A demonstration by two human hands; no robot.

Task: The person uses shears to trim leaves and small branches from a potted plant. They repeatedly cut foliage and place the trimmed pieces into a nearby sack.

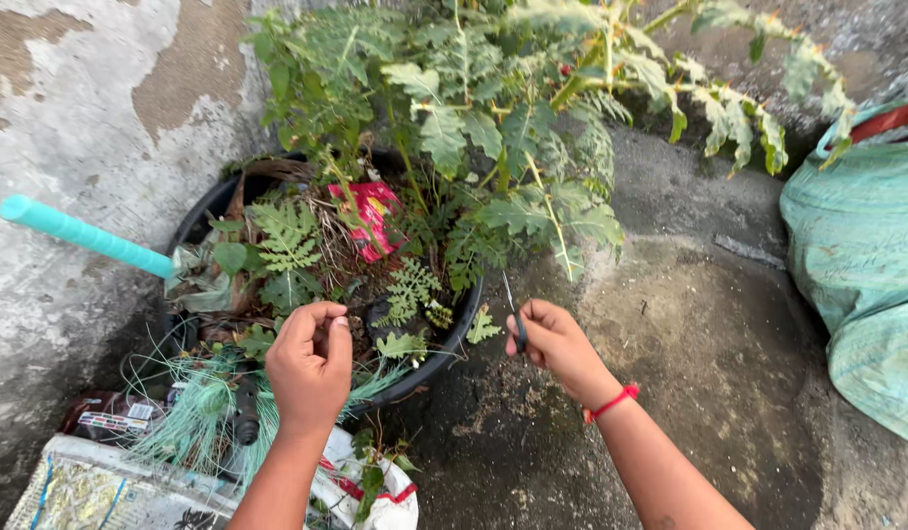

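Note:
My left hand hovers over the near rim of a black plant pot, its fingertips pinched together; whether anything small lies between them is too small to tell. My right hand, with a red thread band on the wrist, grips a small pair of dark-handled scissors with the thin blades pointing up toward the leaves. The pot holds a leafy green plant, small ferns, dry stems and a crumpled red wrapper.
A turquoise broom handle slants across the left, with its green bristles below the pot. Printed sacks lie at the bottom left. A teal woven sack stands at the right. The wall is peeling plaster, the ground damp concrete.

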